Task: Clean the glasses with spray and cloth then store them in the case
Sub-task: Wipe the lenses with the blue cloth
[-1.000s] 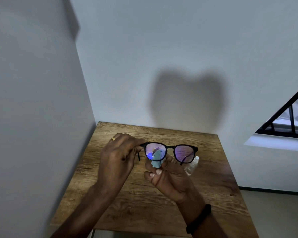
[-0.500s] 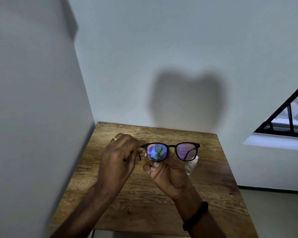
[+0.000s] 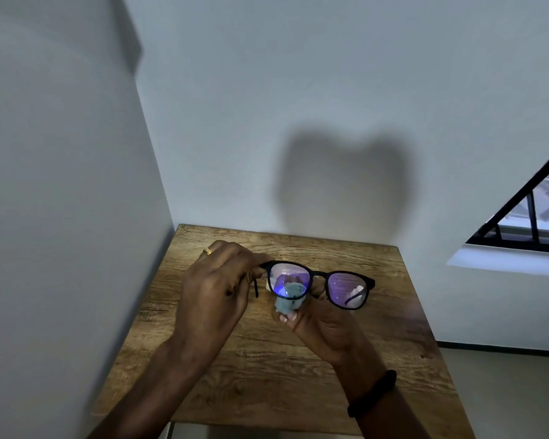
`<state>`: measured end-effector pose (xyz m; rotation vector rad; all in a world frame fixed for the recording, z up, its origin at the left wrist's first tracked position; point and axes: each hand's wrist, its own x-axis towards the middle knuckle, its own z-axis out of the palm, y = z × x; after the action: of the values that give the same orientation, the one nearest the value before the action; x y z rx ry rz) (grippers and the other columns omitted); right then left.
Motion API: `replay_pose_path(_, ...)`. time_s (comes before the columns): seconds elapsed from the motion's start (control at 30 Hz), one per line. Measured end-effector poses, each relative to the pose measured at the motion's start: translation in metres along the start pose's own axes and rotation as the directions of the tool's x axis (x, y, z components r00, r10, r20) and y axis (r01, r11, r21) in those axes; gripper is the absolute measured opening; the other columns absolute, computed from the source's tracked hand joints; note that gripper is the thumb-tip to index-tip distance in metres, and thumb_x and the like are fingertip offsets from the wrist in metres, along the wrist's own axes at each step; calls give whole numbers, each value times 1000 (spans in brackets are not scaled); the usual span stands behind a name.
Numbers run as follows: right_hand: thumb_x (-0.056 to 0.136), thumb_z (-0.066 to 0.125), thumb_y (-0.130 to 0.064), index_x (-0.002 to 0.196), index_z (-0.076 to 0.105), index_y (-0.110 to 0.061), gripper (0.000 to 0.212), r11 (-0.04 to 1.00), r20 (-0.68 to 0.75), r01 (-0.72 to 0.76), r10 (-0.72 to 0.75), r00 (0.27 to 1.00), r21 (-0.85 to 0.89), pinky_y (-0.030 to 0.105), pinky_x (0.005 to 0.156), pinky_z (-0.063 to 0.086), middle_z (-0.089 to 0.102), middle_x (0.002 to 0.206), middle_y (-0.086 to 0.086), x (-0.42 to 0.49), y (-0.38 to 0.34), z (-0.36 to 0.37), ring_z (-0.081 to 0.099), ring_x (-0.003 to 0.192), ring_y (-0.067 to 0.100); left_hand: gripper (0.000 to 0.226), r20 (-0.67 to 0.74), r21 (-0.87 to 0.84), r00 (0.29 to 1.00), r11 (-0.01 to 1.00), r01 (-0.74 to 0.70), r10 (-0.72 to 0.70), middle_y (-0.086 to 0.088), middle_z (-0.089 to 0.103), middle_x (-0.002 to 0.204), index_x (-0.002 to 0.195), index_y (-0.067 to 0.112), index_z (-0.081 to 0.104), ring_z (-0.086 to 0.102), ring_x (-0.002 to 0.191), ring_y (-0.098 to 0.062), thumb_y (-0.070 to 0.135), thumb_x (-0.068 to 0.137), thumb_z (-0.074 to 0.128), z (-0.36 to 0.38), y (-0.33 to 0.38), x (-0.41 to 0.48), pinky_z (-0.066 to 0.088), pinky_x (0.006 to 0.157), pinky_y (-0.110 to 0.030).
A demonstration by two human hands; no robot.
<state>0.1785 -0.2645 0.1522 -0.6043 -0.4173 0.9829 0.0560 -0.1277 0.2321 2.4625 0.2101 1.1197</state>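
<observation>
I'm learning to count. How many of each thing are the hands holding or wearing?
Black glasses, pinched by the left hand: 1
Blue-grey cloth, held by the right hand: 1
Gold ring, on the left hand: 1
Black wristband, on the right wrist: 1
Total: 4

Wooden table (image 3: 267, 378), small clear bottle (image 3: 358, 289) on it

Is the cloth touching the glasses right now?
Touching. The head view shows the blue cloth wrapped over the glasses lens rim, pinched there by the right hand.
</observation>
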Motion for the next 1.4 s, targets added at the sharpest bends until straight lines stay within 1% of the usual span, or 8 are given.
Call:
replay_pose_path(0.13, 91, 68, -10, 100, 72, -9, 9, 992, 42, 6, -12, 999, 128, 33, 69, 48, 71, 86, 3, -3, 1, 3, 61, 70, 14, 43, 8, -9, 1000, 1000, -10, 10, 1, 72, 85, 98, 11, 80, 66, 81, -16, -20, 67, 81, 1, 3, 1, 49, 72, -22)
replay_pose_path(0.27, 69, 88, -2, 91, 61, -6, 34, 952, -100, 35, -5, 995, 303, 37, 57, 46, 64, 80, 9, -2, 6, 14, 55, 58, 19, 45, 22, -8, 1000, 1000, -18, 18, 2, 71, 85, 99, 12, 80, 63, 83, -14, -20, 66, 81, 6, 1, -1, 41, 77, -12)
replay_pose_path(0.33, 58, 94, -4, 85, 58, -9, 45, 960, -162, 72, -28, 986, 269, 35, 54, 45, 62, 77, 7, -2, 7, 17, 52, 54, 18, 44, 23, -4, 1000, 1000, -13, 13, 2, 71, 85, 99, 12, 80, 64, 83, -14, -19, 67, 81, 7, 0, -3, 40, 78, -11)
replay_pose_path(0.47, 65, 92, -22, 78, 77, -18, 21, 995, -101, 93, -89, 991, 36, 29, 59, 47, 70, 75, 0, -4, 2, 25, 57, 55, 12, 32, -34, -28, 999, 999, -16, 15, 1, 71, 83, 97, 12, 79, 66, 79, -18, -12, 76, 74, 6, 0, -3, 48, 72, -22)
replay_pose_path(0.7, 58, 96, -36, 98, 80, -13, 48, 988, -114, -16, -1, 993, -152, 25, 59, 47, 75, 85, 3, -13, -3, 27, 63, 61, 8, 21, -114, -68, 993, 997, 28, -36, 2, 75, 83, 94, 11, 81, 69, 78, -16, -2, 79, 73, 6, -2, -3, 53, 68, -34)
replay_pose_path(0.93, 64, 93, -19, 87, 75, -13, 29, 990, -194, 45, -19, 981, 131, 29, 59, 44, 69, 81, 2, -29, -9, 4, 54, 61, 12, 17, -136, -192, 980, 974, 121, -149, 6, 75, 86, 95, 16, 81, 69, 82, -10, 6, 82, 75, 2, -14, -5, 53, 73, -28)
replay_pose_path(1.17, 52, 100, -23, 83, 74, -15, 41, 967, -234, 110, -55, 971, 229, 27, 57, 45, 65, 77, -1, -23, -13, 16, 48, 60, 10, 16, -96, -191, 982, 972, 141, -161, 4, 75, 88, 94, 15, 80, 71, 85, -14, 7, 84, 72, 5, -20, -9, 54, 73, -34)
replay_pose_path(1.4, 77, 81, -21, 85, 74, -19, 11, 971, -103, 80, -58, 993, 225, 27, 67, 46, 67, 80, -7, -13, -12, 21, 56, 69, 9, 14, -104, -153, 986, 981, 117, -134, 6, 73, 89, 93, 14, 79, 68, 84, -13, 10, 86, 68, 1, -21, -12, 52, 72, -30)
